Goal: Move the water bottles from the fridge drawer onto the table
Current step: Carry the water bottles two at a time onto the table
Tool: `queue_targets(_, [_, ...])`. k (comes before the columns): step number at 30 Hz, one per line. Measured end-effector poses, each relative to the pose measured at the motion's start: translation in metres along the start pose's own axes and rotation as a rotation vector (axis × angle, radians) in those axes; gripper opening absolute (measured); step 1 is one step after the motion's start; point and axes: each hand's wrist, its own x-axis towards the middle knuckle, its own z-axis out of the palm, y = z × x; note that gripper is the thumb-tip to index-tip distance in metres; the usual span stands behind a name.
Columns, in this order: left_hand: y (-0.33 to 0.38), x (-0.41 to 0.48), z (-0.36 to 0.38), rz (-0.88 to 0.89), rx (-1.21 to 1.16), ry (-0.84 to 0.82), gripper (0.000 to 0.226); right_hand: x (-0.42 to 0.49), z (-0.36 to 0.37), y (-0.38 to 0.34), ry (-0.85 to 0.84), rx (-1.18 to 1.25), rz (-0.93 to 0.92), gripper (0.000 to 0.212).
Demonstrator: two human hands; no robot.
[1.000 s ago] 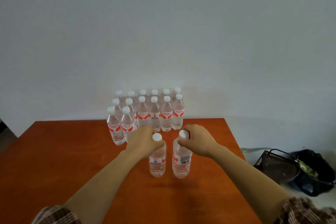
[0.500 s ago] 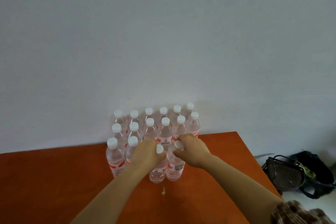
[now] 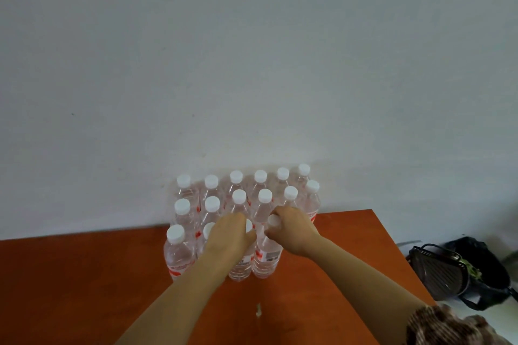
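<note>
Head view: the left hand [image 3: 228, 235] curls over the cap and neck of the left bottle [image 3: 241, 267], and the right hand [image 3: 291, 230] grips the white ribbed cap of the right bottle [image 3: 266, 260]. Both bottles are clear, thin-walled plastic cylinders with tapering shoulders and red-and-white label bands. They stand upright, touching each other, with their bases on the table [image 3: 84, 288].

The table is a smooth, matte orange-brown slab with a straight far edge. The 2 held bottles sit on the 6 o'clock side of the bottle block [image 3: 263, 199], pressed against it. That block holds matching bottles in 2 rows of 6 plus 2 more in front on the left. It stands at the table's 12 o'clock edge, against a plain pale wall [image 3: 252, 64].

A small white scrap [image 3: 258, 310] lies on the wood at 6 o'clock from the held pair, well apart from them. On the floor at 3 o'clock of the table sits a dark ribbed basket [image 3: 437, 274] beside a black bag [image 3: 482, 266]. A brown patterned sleeve [image 3: 448, 325] covers the right upper forearm.
</note>
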Motion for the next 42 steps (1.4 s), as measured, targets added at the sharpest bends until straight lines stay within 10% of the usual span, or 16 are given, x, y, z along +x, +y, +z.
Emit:
queue_targets(25, [0.023, 0.0, 0.008, 0.265, 0.507, 0.233, 0.027, -0.045, -0.009, 0.024, 0.068, 0.044, 0.036, 0.057])
queue_targets(42, [0.294, -0.183, 0.153, 0.663, 0.36, -0.082, 0.037, -0.365, -0.095, 0.224, 0.36, -0.171, 0.581, 0.058])
